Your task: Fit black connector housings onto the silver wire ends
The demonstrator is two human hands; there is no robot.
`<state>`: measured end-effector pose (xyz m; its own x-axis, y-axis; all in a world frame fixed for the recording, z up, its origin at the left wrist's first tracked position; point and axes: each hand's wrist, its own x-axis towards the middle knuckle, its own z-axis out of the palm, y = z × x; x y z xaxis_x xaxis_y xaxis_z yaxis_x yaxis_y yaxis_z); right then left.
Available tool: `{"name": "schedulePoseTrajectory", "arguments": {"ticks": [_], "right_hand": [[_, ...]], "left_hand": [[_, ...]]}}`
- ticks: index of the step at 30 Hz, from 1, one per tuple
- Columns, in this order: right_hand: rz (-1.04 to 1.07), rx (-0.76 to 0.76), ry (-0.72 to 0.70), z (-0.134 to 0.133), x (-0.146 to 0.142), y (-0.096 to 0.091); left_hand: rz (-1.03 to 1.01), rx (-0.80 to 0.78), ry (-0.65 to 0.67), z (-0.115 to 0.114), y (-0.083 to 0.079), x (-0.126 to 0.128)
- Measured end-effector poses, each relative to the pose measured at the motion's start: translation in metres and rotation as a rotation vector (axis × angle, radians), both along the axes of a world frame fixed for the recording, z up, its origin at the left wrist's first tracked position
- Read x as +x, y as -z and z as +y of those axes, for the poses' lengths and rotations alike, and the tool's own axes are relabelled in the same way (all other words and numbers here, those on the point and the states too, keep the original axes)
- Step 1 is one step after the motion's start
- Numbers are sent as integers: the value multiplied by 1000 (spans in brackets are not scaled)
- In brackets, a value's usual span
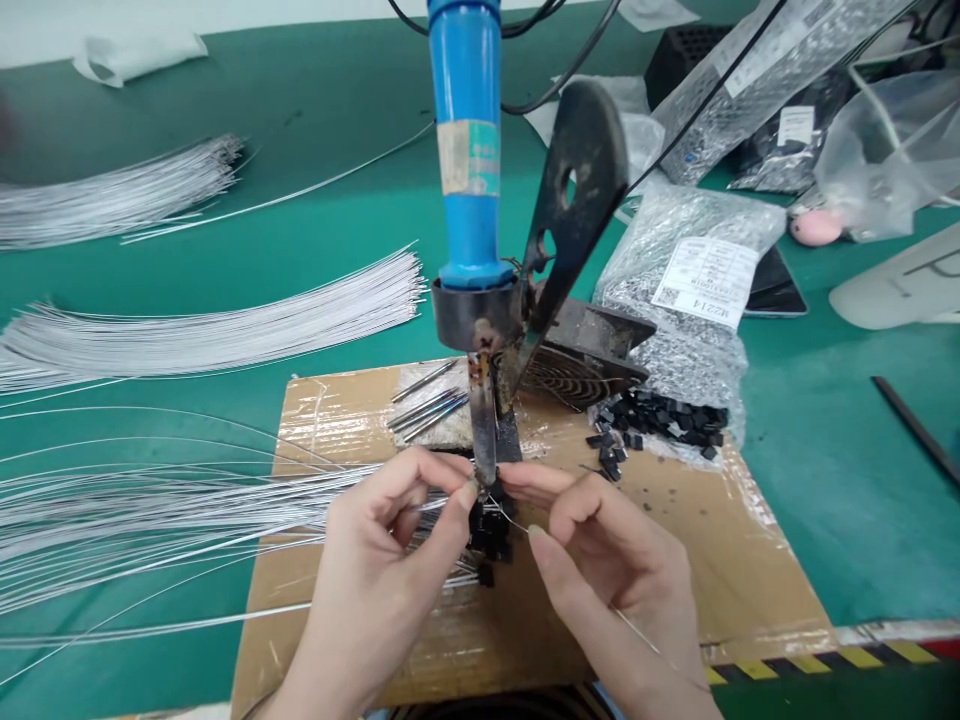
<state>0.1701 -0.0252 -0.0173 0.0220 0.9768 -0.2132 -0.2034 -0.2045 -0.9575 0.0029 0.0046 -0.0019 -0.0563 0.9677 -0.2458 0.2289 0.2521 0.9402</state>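
Tight quarters here, right at the scorched metal tip (484, 440) of the upright blue-handled soldering iron (471, 230): if that metal is hot, a small slip by either the left hand (401, 565) or the right hand (626, 565) could mean a burned fingertip. The left grip is pinched narrow beside it, though what sits between thumb and forefinger I cannot tell; the right grip has the thin silvery wire (516, 520) under the thumb. A springy wire could twist loose, or snag the loose fan of pale grey wires (187, 505) to the left; a careless knuckle could scatter the small black plastic pieces (491, 535) underneath. And the wire itself? Slender and pale, its near end just below the tip, above the brown cardboard sheet (720, 570) on the green table (802, 430), bending gently beneath the thumb and reappearing along the palm; its very end is too small to read.
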Motion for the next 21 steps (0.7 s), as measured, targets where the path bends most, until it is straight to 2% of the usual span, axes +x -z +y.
{"name": "schedulePoseTrajectory", "arguments": {"ticks": [21], "right_hand": [[-9,30,-6,0,-1,0]], "left_hand": [[-20,22,4,-3,1,-3]]}}
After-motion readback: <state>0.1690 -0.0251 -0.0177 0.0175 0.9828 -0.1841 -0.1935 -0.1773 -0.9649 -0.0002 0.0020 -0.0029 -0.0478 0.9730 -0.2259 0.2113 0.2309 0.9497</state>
